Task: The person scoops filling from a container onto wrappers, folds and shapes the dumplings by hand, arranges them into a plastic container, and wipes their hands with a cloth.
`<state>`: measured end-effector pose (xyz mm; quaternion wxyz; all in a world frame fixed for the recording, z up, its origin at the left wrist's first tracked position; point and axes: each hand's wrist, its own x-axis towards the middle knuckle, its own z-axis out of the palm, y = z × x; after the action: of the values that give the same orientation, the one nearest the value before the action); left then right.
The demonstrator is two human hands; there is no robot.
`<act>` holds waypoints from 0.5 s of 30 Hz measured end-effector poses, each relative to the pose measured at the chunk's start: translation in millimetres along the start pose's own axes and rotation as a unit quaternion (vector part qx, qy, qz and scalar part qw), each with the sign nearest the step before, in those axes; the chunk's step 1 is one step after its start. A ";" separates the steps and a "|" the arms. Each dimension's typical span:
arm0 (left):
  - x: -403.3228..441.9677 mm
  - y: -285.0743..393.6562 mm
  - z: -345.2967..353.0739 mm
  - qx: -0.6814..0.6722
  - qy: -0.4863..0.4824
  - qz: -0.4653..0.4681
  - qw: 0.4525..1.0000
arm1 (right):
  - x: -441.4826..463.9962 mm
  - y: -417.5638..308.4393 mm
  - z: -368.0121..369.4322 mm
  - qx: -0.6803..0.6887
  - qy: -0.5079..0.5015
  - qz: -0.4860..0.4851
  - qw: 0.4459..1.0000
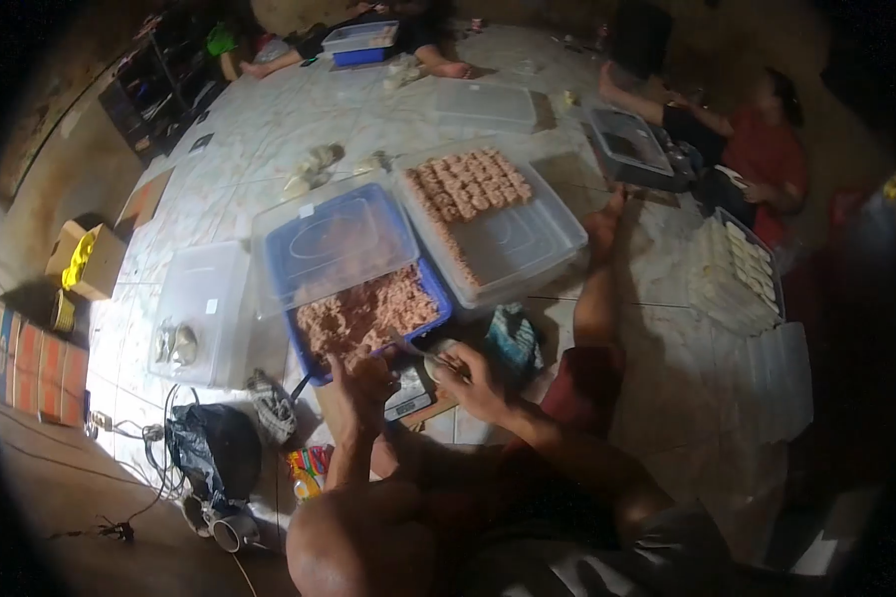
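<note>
My left hand (361, 386) is at the near edge of a blue tub (442, 316) of pinkish minced mixture (368, 313). Its fingers are curled, and whatever they hold is too small to make out. To its right, my right hand (476, 383) is closed around a thin metal utensil (418, 350), possibly a spoon, pointing toward the left hand. A small whitish round thing (433, 367) shows by its fingers. Below and between the hands lies a digital scale (409, 396). A clear lid (343, 234) covers the far part of the tub. Beside it, a clear container (508, 244) holds rows of shaped pinkish portions (473, 184).
A teal cloth (513, 338) lies by my right leg. At left are a clear lid (194, 308), a black plastic bag (214, 438) and cardboard boxes (40, 363). A person in red (767, 159) sits at right near a container of white pieces (737, 274); another person sits at the back.
</note>
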<state>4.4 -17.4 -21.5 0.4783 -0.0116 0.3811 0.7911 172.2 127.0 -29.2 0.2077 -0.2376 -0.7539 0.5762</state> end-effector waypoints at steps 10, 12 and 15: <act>-17.9 33.4 21.7 0.375 -0.263 0.056 0.887 | 54.5 -61.4 -10.2 0.191 -0.233 0.044 0.953; -11.5 20.1 18.8 0.441 -0.284 0.110 0.844 | 66.1 -68.1 -11.1 -0.031 -0.204 -0.118 0.971; -6.6 7.2 25.1 0.393 -0.183 0.272 0.859 | 67.1 -39.9 2.8 0.004 -0.036 -0.213 0.976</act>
<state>11.2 -8.7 3.1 0.2702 0.4260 0.5540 0.6622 112.1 156.0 11.3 0.2995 -0.0504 -0.7918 0.5299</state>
